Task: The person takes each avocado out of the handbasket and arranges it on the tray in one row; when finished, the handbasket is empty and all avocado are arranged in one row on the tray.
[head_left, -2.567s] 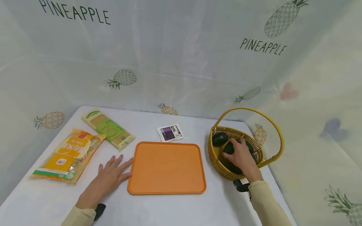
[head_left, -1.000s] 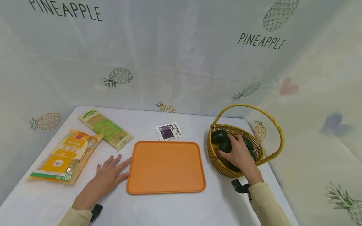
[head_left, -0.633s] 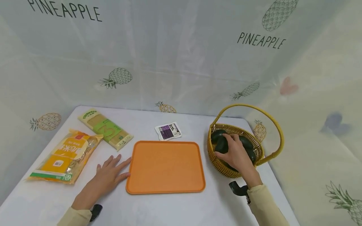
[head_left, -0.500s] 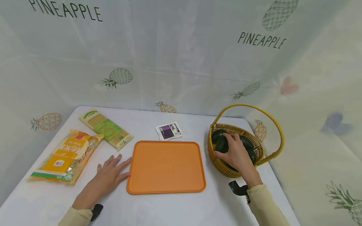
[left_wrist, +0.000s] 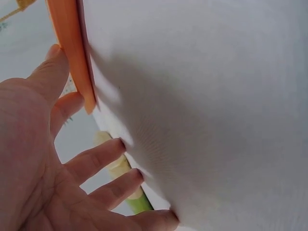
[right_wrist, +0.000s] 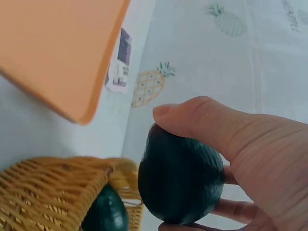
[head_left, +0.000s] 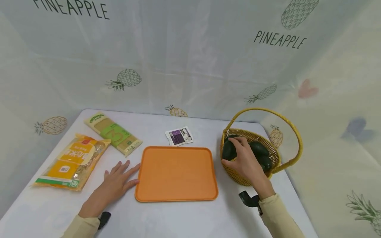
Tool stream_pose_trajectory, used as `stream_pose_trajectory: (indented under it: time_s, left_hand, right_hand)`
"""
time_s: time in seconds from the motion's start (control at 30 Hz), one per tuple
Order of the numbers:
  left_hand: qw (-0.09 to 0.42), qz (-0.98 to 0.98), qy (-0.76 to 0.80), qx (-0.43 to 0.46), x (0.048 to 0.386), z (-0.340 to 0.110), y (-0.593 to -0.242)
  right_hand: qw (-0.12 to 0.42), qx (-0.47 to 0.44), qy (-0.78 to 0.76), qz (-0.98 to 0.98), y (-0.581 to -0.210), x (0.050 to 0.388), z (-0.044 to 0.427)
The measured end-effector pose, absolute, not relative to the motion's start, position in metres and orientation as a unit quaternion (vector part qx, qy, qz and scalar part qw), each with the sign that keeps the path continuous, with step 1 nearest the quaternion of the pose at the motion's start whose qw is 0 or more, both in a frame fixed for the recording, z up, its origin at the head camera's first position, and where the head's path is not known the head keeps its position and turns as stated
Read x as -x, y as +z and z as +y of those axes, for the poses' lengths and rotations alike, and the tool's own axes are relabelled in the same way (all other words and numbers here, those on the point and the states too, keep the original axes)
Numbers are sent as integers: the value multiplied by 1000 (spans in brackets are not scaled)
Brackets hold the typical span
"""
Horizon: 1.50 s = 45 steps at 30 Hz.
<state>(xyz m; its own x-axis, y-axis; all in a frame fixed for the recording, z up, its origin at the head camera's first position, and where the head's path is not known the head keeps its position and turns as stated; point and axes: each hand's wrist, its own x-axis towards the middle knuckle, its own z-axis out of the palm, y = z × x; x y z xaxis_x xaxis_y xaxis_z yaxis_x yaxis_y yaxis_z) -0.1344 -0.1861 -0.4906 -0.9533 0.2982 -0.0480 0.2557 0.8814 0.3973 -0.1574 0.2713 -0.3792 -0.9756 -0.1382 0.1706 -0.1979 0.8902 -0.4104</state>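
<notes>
In the head view, my right hand (head_left: 245,163) grips a dark green avocado (head_left: 229,151) between thumb and fingers over the left part of the yellow wicker basket (head_left: 236,177). The right wrist view shows this avocado (right_wrist: 178,178) raised above the basket's rim, thumb on its top and fingers beneath. More dark avocados (head_left: 259,149) lie in the basket, partly hidden by my right hand. My left hand (head_left: 114,185) rests on the table with fingers spread. Its thumb and index finger touch the left edge of the orange tray (head_left: 176,175), which bears nothing.
A yellow-orange bag of grain (head_left: 72,162) lies at the left, beside a green-labelled pack of noodles (head_left: 113,134). Behind the tray is a small purple and white sachet (head_left: 179,136). The basket's tall handle (head_left: 293,132) arches up toward the right. A pineapple-printed curtain hangs behind the table.
My right hand has moved left and slightly up within the basket with the avocado, uncovering others on the right. My left hand stays at the tray's edge. The head view has shifted slightly.
</notes>
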Motion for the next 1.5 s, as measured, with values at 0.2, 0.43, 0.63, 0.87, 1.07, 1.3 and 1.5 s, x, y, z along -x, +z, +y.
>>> stream_pose_trajectory:
  time_s: [0.2,0.43,0.63,0.87,1.07,1.3,1.5]
  left_hand:
    - [54,967,203,-144,135,-184,-490]
    - [64,967,207,-136,133,-185,-489]
    - [64,967,205,-138,134,-186,-493]
    - [64,967,206,-136,133,-187,-492]
    - [67,967,205,-137,133,-185,-491]
    - [71,967,206,-133,132,-184,-488]
    - [71,967,206,-130,131,-184,-487]
  right_hand:
    - [77,-116,209,-968,-379,157,265]
    - [68,-132,217,-965,-384,160,257]
    - [55,-155,206,-965,-394,163,251]
    - [56,-175,192,-964,-403,167,246]
    - [31,-194,161,-967,-414,167,241]
    - [-3,-221,147,-964,-429,165,240]
    - [-11,-242,137,-960,-439,167,240]
